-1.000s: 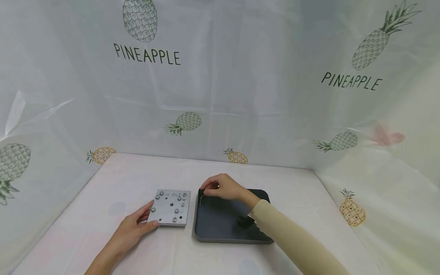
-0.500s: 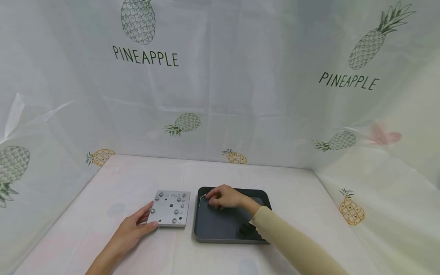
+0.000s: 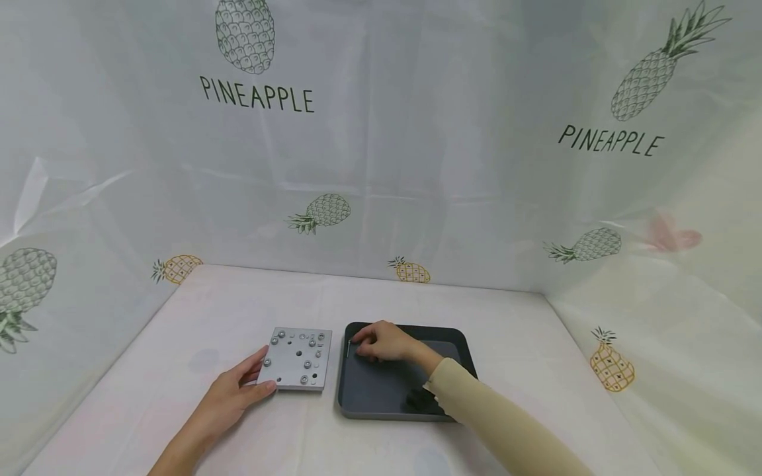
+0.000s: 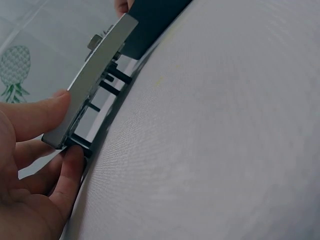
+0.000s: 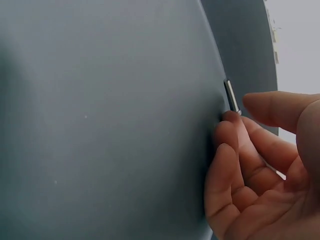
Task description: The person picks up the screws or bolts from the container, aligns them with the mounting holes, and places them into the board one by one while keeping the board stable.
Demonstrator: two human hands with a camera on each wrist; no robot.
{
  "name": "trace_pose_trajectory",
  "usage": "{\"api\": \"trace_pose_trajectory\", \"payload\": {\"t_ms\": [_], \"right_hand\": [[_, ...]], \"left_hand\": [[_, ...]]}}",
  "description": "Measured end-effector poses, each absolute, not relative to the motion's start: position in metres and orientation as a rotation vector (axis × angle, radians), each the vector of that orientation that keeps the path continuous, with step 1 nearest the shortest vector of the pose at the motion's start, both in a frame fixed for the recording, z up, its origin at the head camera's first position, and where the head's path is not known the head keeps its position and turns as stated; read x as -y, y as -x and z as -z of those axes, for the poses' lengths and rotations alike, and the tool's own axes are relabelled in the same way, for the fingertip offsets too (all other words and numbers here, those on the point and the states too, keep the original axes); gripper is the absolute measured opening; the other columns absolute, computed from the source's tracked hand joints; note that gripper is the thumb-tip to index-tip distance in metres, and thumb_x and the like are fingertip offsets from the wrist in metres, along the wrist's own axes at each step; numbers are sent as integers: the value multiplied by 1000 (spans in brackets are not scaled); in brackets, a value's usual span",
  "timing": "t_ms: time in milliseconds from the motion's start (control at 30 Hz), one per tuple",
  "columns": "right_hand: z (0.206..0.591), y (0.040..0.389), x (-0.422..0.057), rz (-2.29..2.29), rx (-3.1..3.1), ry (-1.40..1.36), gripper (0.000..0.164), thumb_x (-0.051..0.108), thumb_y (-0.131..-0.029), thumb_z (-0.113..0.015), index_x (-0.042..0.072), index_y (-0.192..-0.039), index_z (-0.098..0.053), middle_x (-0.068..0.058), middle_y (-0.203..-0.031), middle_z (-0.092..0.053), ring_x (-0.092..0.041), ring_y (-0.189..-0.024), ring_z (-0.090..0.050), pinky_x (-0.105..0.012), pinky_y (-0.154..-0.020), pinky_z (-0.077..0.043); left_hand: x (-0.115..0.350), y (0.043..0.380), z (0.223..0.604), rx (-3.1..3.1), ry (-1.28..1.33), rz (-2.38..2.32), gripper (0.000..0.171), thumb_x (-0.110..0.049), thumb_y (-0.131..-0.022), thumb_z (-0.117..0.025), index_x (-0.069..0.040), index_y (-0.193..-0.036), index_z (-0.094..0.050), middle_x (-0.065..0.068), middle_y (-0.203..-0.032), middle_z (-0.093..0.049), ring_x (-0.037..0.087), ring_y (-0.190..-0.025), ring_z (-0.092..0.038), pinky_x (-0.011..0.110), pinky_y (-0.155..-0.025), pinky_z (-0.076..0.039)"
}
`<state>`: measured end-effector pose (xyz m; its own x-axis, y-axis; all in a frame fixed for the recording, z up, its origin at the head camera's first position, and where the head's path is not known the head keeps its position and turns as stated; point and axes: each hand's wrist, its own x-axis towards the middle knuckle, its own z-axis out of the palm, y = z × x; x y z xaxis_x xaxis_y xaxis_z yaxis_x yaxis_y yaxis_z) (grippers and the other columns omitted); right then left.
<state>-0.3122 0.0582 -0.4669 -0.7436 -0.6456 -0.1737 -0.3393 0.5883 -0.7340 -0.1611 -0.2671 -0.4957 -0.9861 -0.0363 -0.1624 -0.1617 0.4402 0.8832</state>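
Observation:
My left hand [image 3: 235, 390] grips the left edge of a square silver metal plate [image 3: 284, 362], thumb on top. Several cap screws and holes show on the plate's upper face. In the left wrist view, dark screw shanks [image 4: 111, 88] stick out below the plate, with fingers under its edge. My right hand [image 3: 383, 342] is inside a dark grey tray [image 3: 369, 390], at its left wall. By its fingertips is a thin metal hex key [image 5: 232, 96], its lower end against a finger. The thumb stays slightly apart from the key, and the fingers hide its other end.
A white patterned cloth [image 3: 256, 297] covers the table, and a pineapple-print curtain [image 3: 428, 165] rises behind it and at both sides. Under the right sleeve, a dark shape [image 3: 419, 400] shows in the tray's front part, too unclear to name.
My right hand has lowered from the tray's back left corner, moved back off the hex key's short end, then shifted left against it again. The left hand stays on the plate.

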Motion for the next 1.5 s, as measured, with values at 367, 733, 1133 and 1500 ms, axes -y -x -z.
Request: {"api": "trace_pose_trajectory", "payload": {"t_ms": [367, 733, 1133, 1500], "right_hand": [[471, 312, -48, 938, -2488, 797, 18, 19, -96, -79, 10, -111, -80, 9, -77, -72, -4, -61, -61, -19, -56, -48], [471, 307, -37, 877, -2663, 732, 17, 25, -85, -87, 15, -81, -74, 10, -70, -65, -5, -60, -57, -20, -55, -46], [470, 307, -36, 830, -2678, 744, 18, 29, -87, -85, 17, -78, -75, 11, -69, -64, -5, -61, -55, -20, -55, -44], [468, 307, -34, 827, -2668, 698, 14, 22, -84, -86, 16, -78, -75, 9, -69, -64, -6, -61, -55, -20, -55, -45]], "left_hand": [[268, 162, 498, -2561, 173, -1594, 90, -41, -94, -81, -15, -167, -35, 20, -156, -53, 33, -138, -58, 55, -119, -43], [267, 162, 497, -2559, 173, -1602, 90, -41, -94, -81, -16, -167, -35, 19, -156, -54, 33, -137, -58, 55, -119, -43], [267, 162, 496, -2571, 170, -1592, 88, -36, -95, -81, -15, -167, -35, 20, -156, -54, 33, -137, -58, 54, -118, -45], [266, 161, 494, -2572, 171, -1587, 88, -38, -95, -80, -15, -167, -35, 20, -156, -54, 33, -137, -58, 55, -118, -44]]}}
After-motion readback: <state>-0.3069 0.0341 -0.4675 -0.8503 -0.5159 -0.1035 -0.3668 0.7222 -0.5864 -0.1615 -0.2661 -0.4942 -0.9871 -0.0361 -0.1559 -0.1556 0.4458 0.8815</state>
